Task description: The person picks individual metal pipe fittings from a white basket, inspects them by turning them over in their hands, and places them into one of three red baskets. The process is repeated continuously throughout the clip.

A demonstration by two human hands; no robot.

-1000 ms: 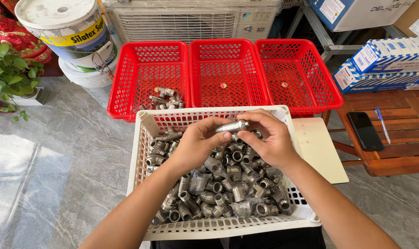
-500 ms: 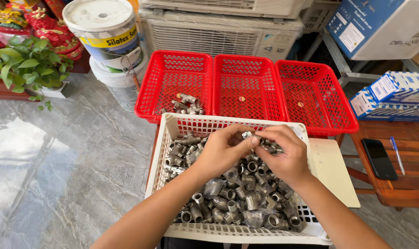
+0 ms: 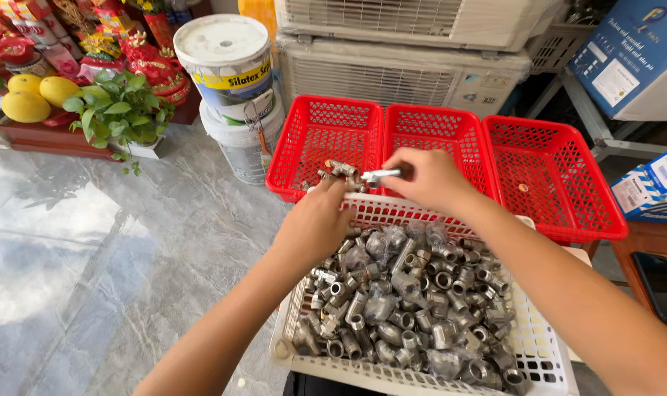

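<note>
My right hand point(image 3: 427, 178) pinches a short silver pipe fitting point(image 3: 377, 175) and holds it over the gap between the left red basket point(image 3: 308, 128) and the middle red basket point(image 3: 440, 130). My left hand point(image 3: 317, 221) hovers at the far rim of the white basket point(image 3: 539, 345), fingers curled; whether it holds anything is hidden. The white basket is heaped with several grey metal pipe fittings point(image 3: 403, 301). A few fittings point(image 3: 339, 171) lie in the left red basket.
A third red basket point(image 3: 561, 176) stands on the right. Stacked paint buckets point(image 3: 234, 88) and a potted plant point(image 3: 121, 114) stand at the left on the marble floor. Air-conditioner units point(image 3: 407, 66) sit behind. A phone point(image 3: 660, 282) lies on a wooden bench at the right.
Both hands have moved away from the white basket toward the red baskets, the right one carrying the fitting. The camera view has shifted left.
</note>
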